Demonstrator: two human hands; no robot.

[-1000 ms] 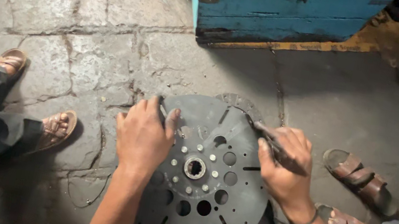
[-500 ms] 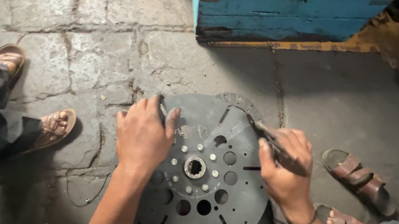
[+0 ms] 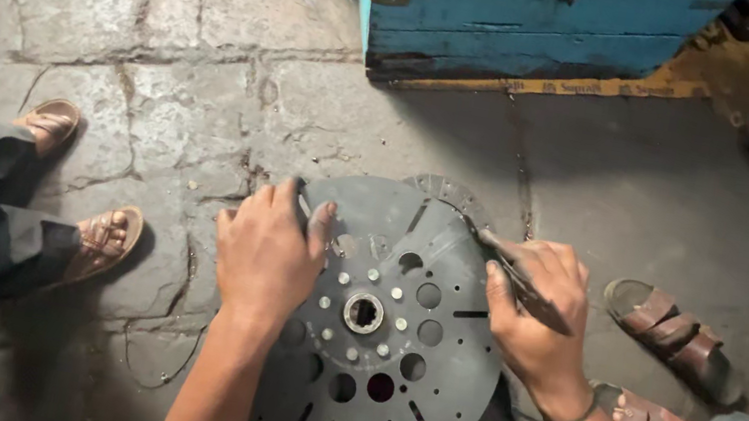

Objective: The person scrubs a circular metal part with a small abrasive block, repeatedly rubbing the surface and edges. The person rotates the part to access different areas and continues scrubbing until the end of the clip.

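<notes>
On the stone floor (image 3: 179, 107), near the person, lay a round grey metal disc (image 3: 392, 346) with holes. Left hand (image 3: 265, 258) rested flat and open on its left part. Right hand (image 3: 534, 318) was closed around a dark thin tool (image 3: 512, 269) at the disc's right edge.

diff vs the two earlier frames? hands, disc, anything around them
The bystander's far sandalled foot shifted right, toward the disc. The left hand stays flat on the round metal disc; the right hand keeps its grip on the dark tool at the disc's rim. Blue wooden crate unmoved.
</notes>
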